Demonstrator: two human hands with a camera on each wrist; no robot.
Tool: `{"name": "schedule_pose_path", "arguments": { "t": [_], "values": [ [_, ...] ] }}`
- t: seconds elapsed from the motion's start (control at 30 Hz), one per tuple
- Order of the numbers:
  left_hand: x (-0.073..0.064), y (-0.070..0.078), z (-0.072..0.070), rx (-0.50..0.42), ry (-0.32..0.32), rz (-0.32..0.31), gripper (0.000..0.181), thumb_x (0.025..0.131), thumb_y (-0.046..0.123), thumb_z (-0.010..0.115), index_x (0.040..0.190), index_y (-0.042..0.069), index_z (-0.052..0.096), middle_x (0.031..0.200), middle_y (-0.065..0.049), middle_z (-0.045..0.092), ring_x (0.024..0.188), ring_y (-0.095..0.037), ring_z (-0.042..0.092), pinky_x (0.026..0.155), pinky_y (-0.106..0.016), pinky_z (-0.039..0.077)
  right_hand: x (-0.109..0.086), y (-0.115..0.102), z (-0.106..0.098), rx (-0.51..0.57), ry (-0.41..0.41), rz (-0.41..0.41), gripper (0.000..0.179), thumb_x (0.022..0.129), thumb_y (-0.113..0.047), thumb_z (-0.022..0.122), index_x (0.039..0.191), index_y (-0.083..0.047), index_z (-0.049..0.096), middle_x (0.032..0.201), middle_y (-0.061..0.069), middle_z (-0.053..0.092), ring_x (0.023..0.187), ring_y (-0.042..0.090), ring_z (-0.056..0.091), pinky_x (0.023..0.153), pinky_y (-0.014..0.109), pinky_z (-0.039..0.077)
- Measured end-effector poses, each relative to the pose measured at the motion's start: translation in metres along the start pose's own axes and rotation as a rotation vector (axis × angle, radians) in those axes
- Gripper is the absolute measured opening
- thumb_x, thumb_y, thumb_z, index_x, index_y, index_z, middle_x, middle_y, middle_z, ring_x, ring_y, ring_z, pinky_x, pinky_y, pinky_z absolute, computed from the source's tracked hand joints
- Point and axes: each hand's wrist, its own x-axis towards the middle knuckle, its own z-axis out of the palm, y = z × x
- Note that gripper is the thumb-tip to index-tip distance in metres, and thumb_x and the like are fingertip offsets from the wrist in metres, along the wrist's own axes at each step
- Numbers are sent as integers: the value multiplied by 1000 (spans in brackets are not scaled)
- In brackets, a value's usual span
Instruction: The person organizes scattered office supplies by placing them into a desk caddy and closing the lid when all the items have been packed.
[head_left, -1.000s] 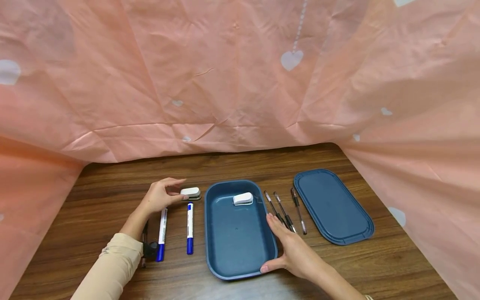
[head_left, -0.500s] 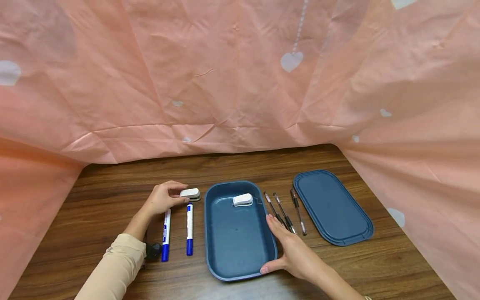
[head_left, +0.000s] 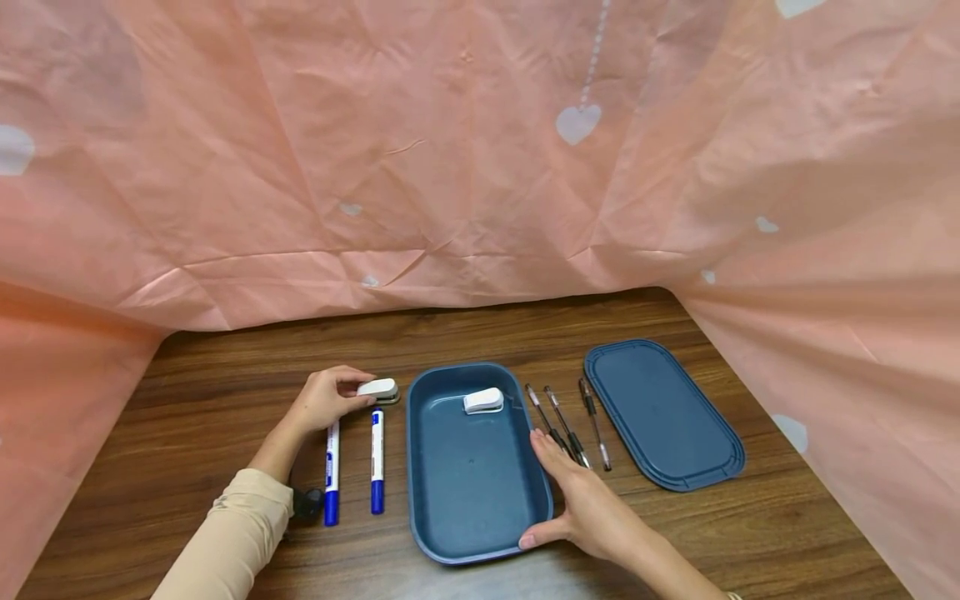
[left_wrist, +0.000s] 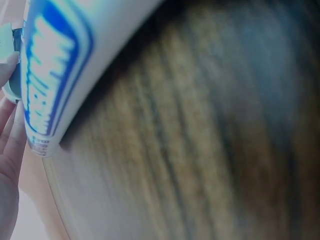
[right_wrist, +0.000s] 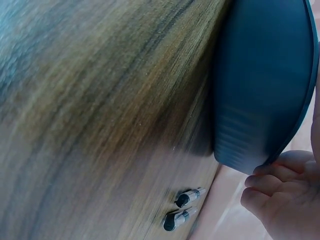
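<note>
In the head view, my left hand (head_left: pixel 327 398) pinches a small white stapler (head_left: pixel 378 390) between thumb and fingers, at the table's left-middle. In the left wrist view the stapler is partly cut off behind a marker. My right hand (head_left: pixel 577 496) is spread at the near right corner of a blue plastic box (head_left: pixel 480 517), fingers along the right rim and thumb at the near rim. A second white stapler (head_left: pixel 483 401) lies inside the box at its far end. Two white markers with blue caps, the left marker (head_left: pixel 332 471) and the right marker (head_left: pixel 377 462), lie below my left hand.
Right of the box lie several black clear-barrelled pens (head_left: pixel 595 423). The blue lid (head_left: pixel 663 415) rests flat farther right. A dark round object (head_left: pixel 309 503) sits beside my left sleeve. Pink cloth (head_left: pixel 450 167) walls in the wooden table's back and sides.
My left hand has moved slightly right and closed further on the white stapler. The left marker has shifted a little to the right. My right hand stays on the box.
</note>
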Motion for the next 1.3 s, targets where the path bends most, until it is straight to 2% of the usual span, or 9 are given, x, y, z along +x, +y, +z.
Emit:
{"name": "schedule_pose_path", "arguments": {
  "t": [0.3, 0.6, 0.77, 0.9, 1.1, 1.3],
  "values": [
    [1, -1, 0, 27, -4, -34, 28, 82, 8, 76, 109, 3, 73, 106, -18, 71, 93, -27, 70, 75, -29, 59, 0, 0, 0, -11, 3, -4, 121, 60, -62, 76, 151, 0, 27, 158, 18, 26, 144, 34, 30, 110, 52, 35],
    [1, -1, 1, 66, 18, -15, 27, 82, 10, 77, 108, 4, 73, 102, -16, 73, 89, -23, 71, 72, -27, 58, -1, 0, 0, -4, -4, -1, 120, 61, -61, 76, 151, 0, 26, 158, 18, 25, 144, 35, 29, 110, 51, 34],
    [2, 1, 0, 63, 55, -4, 28, 81, 11, 78, 108, 4, 74, 102, -18, 73, 89, -26, 72, 70, -23, 57, 0, 0, 0, -6, -1, 0, 120, 60, -60, 77, 151, 0, 27, 158, 18, 26, 145, 34, 29, 110, 52, 34],
    [4, 3, -3, 54, 94, -19, 29, 81, 12, 78, 109, 4, 74, 106, -18, 72, 91, -29, 72, 70, -21, 57, 0, 0, 0, -10, -3, 4, 121, 59, -61, 78, 151, -1, 27, 157, 18, 27, 145, 33, 30, 110, 52, 35],
    [8, 14, -9, 10, 103, -8, 30, 83, 12, 76, 111, 2, 72, 111, -19, 70, 95, -32, 71, 75, -29, 60, 0, 0, 0, 0, -12, 8, 121, 60, -61, 77, 151, -1, 26, 158, 17, 25, 145, 34, 29, 110, 51, 34],
    [13, 25, -9, -20, 107, 58, 30, 82, 9, 76, 110, 0, 72, 109, -20, 71, 95, -33, 70, 79, -37, 59, 0, -1, 0, 11, -21, 20, 120, 60, -58, 78, 151, -1, 26, 158, 18, 25, 145, 35, 28, 111, 52, 34]
  ]
}}
